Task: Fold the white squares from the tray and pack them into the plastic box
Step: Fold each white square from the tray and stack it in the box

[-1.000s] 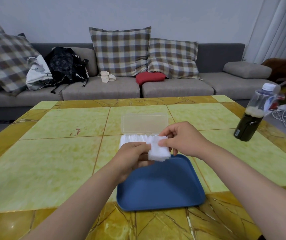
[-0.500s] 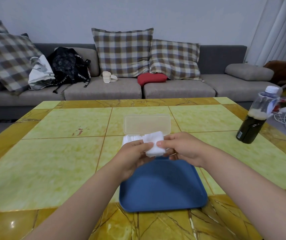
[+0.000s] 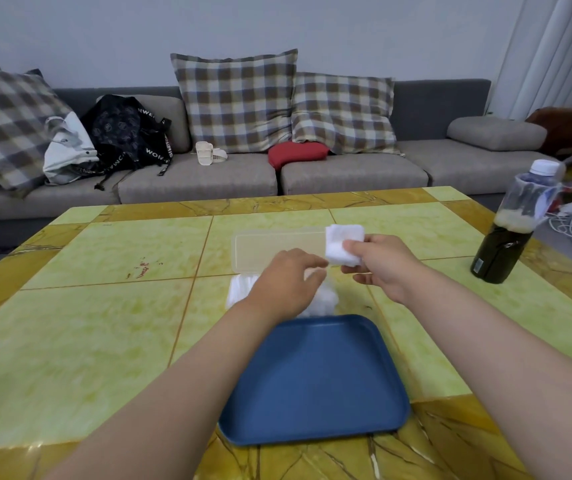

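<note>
Square (image 3: 341, 245), folded, is pinched by the right hand (image 3: 381, 268) at centre frame, over the box (image 3: 270, 249) lid. The left hand (image 3: 286, 280) reaches loose-fingered over the stack (image 3: 241, 292) already packed, gripping nothing. Likely trouble: the fold springs open once released, or the crowded stack tips as it is wedged in.

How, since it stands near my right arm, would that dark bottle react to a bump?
The bottle is tall and narrow, so it would probably tip rather than slide. Dark liquid fills its lower half, so it likely has some weight. It stands near the table edge, so it might fall off.
</note>
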The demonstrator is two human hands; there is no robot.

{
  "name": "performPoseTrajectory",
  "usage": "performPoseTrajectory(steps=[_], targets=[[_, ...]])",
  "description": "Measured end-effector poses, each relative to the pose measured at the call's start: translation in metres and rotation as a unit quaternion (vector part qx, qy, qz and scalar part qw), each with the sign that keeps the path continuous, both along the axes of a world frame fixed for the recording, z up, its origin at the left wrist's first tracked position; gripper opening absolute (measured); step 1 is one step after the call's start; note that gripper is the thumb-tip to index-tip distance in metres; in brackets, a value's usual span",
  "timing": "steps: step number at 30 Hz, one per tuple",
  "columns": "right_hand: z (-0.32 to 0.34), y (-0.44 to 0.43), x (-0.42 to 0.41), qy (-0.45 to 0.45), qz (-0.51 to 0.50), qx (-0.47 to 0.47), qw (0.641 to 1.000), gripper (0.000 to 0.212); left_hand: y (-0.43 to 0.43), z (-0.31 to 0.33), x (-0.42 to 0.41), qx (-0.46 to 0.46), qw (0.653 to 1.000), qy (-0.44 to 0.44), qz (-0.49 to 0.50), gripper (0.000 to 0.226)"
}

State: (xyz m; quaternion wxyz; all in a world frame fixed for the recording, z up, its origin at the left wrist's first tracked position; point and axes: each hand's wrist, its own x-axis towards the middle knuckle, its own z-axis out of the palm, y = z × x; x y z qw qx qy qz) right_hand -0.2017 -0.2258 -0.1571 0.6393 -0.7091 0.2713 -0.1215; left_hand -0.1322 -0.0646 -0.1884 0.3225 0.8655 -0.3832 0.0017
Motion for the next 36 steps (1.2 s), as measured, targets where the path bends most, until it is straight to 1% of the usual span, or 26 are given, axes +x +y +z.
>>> performPoseTrajectory(steps=[2, 3, 4, 6, 9, 12, 14, 16, 18, 19, 20, 24, 27, 28, 29, 30, 32, 35, 36], targets=[[-0.005, -0.001, 0.007, -0.002, -0.009, 0.007, 1.0, 0.019, -0.008, -0.011, 0.002, 0.107, 0.992, -0.043, -0.049, 0.04], [-0.008, -0.002, 0.011, 0.0, -0.008, 0.016, 1.0, 0.017, -0.011, -0.018, 0.003, 0.15, 0.985, -0.057, -0.059, 0.043], [-0.009, -0.001, 0.013, 0.0, -0.005, 0.023, 1.0, 0.015, -0.01, -0.02, 0.004, 0.173, 0.98, -0.069, -0.062, 0.043], [-0.01, 0.002, 0.016, 0.001, 0.003, 0.027, 1.0, 0.013, -0.005, -0.022, 0.006, 0.167, 0.981, -0.076, -0.062, 0.042], [-0.012, 0.004, 0.018, 0.019, 0.008, 0.014, 1.0, 0.019, 0.002, -0.023, 0.009, 0.116, 0.991, -0.042, -0.049, 0.037], [-0.014, 0.008, 0.018, 0.038, 0.005, 0.005, 0.999, 0.022, -0.002, -0.021, 0.011, 0.096, 0.995, -0.01, -0.005, 0.034], [-0.014, 0.009, 0.017, 0.054, -0.003, 0.008, 0.999, 0.021, -0.012, -0.017, 0.01, 0.086, 0.995, 0.012, 0.046, 0.03], [-0.014, 0.011, 0.016, 0.068, -0.007, 0.044, 0.997, 0.013, -0.022, -0.013, 0.008, 0.071, 0.992, 0.03, 0.098, 0.024], [-0.014, 0.012, 0.015, 0.07, -0.002, 0.108, 0.992, 0.007, -0.03, -0.011, 0.007, 0.075, 0.988, 0.041, 0.129, 0.018], [-0.015, 0.012, 0.015, 0.072, 0.001, 0.122, 0.99, 0.006, -0.032, -0.011, 0.007, 0.078, 0.986, 0.047, 0.14, 0.019], [-0.017, 0.013, 0.015, 0.078, 0.005, 0.113, 0.991, 0.007, -0.033, -0.011, 0.008, 0.083, 0.984, 0.052, 0.149, 0.023], [-0.018, 0.021, 0.016, 0.127, 0.014, -0.029, 0.991, 0.014, -0.034, -0.007, 0.011, 0.146, 0.977, 0.046, 0.151, 0.023], [-0.016, 0.026, 0.018, 0.163, 0.032, -0.113, 0.98, 0.02, -0.031, -0.002, 0.014, 0.222, 0.963, -0.002, 0.15, 0.011], [-0.015, 0.027, 0.018, 0.175, 0.045, -0.157, 0.971, 0.021, -0.027, -0.001, 0.017, 0.244, 0.957, -0.023, 0.157, 0.014], [-0.016, 0.029, 0.018, 0.178, 0.061, -0.202, 0.961, 0.02, -0.021, -0.001, 0.021, 0.26, 0.95, -0.035, 0.166, 0.022], [-0.017, 0.031, 0.018, 0.177, 0.075, -0.243, 0.951, 0.018, -0.016, -0.001, 0.025, 0.27, 0.946, -0.034, 0.174, 0.028], [-0.02, 0.034, 0.021, 0.179, 0.093, -0.305, 0.931, 0.014, -0.006, -0.001, 0.03, 0.275, 0.945, -0.024, 0.178, 0.032], [-0.02, 0.043, 0.029, 0.185, 0.095, -0.371, 0.905, 0.01, 0.0, -0.002, 0.029, 0.267, 0.951, -0.03, 0.156, 0.027], [-0.018, 0.046, 0.031, 0.181, 0.094, -0.389, 0.898, 0.016, 0.002, -0.003, 0.028, 0.258, 0.954, -0.034, 0.151, 0.023]])
